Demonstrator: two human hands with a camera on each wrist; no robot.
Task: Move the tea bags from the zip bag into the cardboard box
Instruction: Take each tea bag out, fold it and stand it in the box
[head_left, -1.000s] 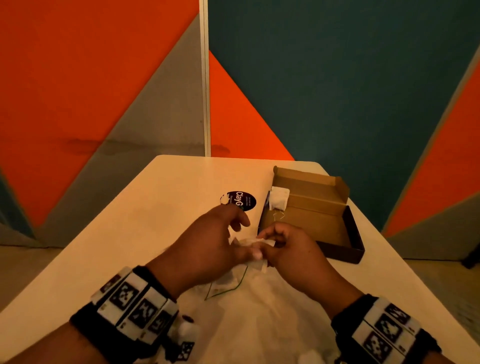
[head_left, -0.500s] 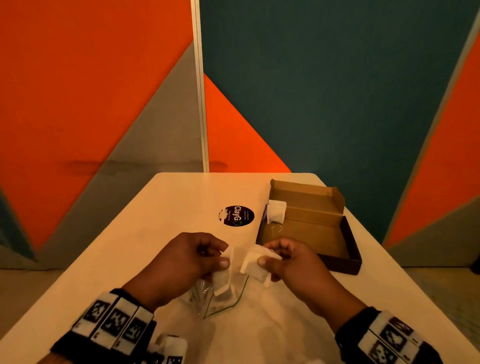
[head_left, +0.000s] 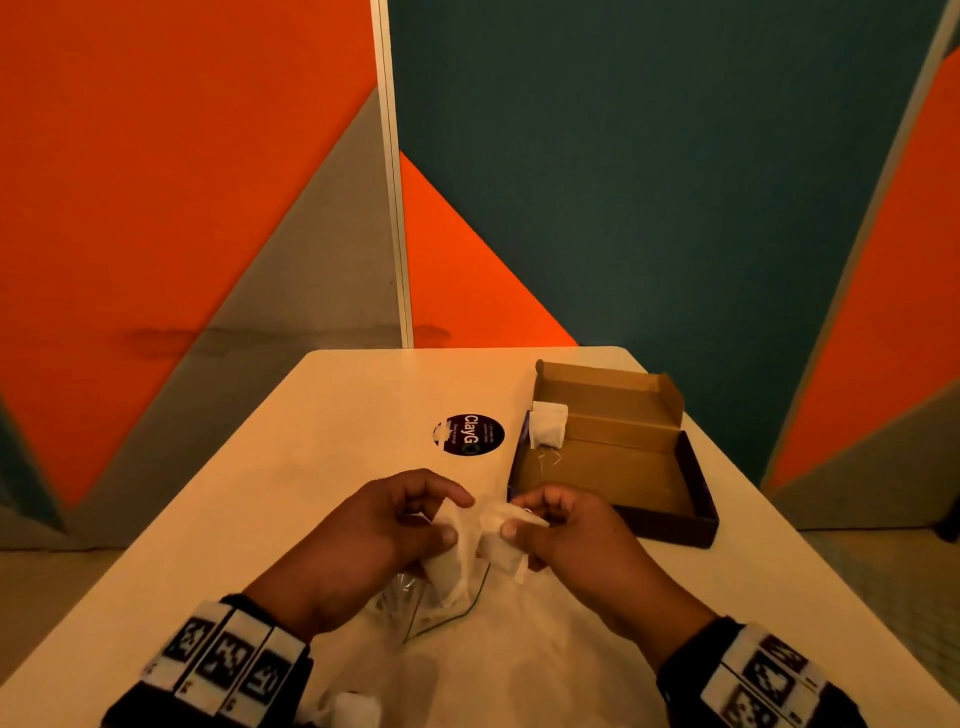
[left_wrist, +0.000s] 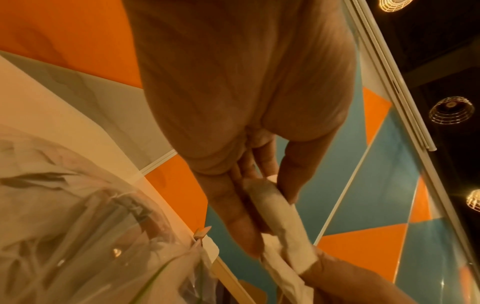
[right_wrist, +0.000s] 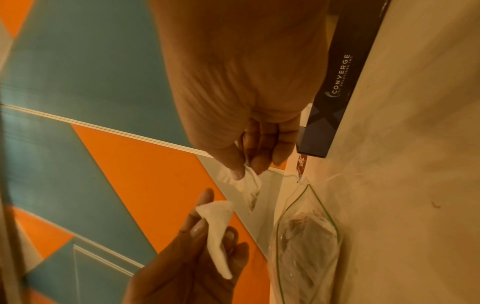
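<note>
Each hand pinches a white tea bag just above the table, in front of the cardboard box (head_left: 613, 467). My left hand (head_left: 415, 525) holds one tea bag (head_left: 452, 556) (left_wrist: 278, 207) between thumb and fingers. My right hand (head_left: 545, 525) pinches the other tea bag (head_left: 501, 540) (right_wrist: 246, 183). The two bags nearly touch. The clear zip bag (head_left: 431, 613) (right_wrist: 306, 246) lies open on the table below my hands, with more tea bags inside. One tea bag (head_left: 548, 431) leans on the box's left wall.
The open box sits at the table's right side, its lid flap (head_left: 608, 384) standing at the far edge. A round black sticker (head_left: 469, 434) lies left of the box. The white table (head_left: 311, 441) ends at orange, grey and teal wall panels.
A second ago both hands worked together at the zip bag's mouth. Since then they have lifted out two tea bags, one in each hand, and now hold them close together.
</note>
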